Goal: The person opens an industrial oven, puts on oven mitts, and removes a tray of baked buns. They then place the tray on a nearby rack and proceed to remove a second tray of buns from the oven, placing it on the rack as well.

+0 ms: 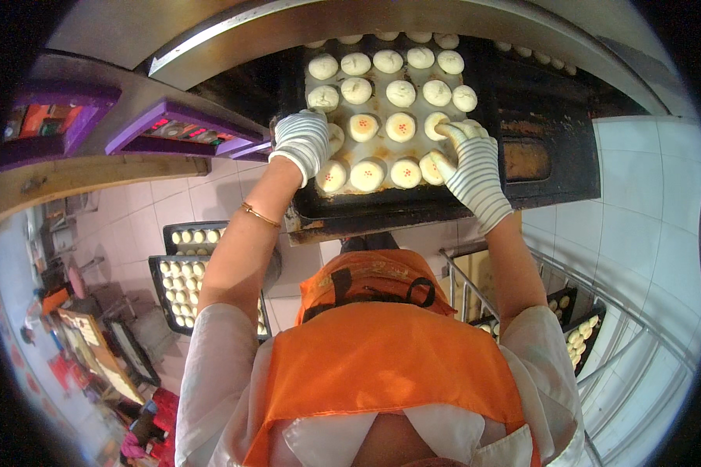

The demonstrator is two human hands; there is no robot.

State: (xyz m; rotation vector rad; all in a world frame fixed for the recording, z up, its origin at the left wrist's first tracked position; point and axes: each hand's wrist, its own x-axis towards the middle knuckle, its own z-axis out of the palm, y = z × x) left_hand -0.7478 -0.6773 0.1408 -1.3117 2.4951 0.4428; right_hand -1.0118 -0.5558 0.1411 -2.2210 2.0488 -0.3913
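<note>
Before me lies a dark baking tray (362, 207) with rows of round pale pastries. The nearer two rows show faces with red dots, such as one pastry (367, 176); the farther rows show pale, creased faces, like this pastry (401, 93). My left hand (302, 143), in a striped knit glove, is at the tray's left edge beside a partly hidden pastry; its fingertips are hidden. My right hand (470, 169), gloved alike, has its fingers on one pastry (435, 126) in the second row and its thumb at another pastry (429, 168) in the nearest row.
The tray sits at the mouth of a metal oven (327, 17), with more pastries deeper inside. Purple-framed panels (175, 131) are at left. Filled trays (178, 262) stand low behind at left. A metal rack (596, 280) with trays is at right. Other people are at far lower left.
</note>
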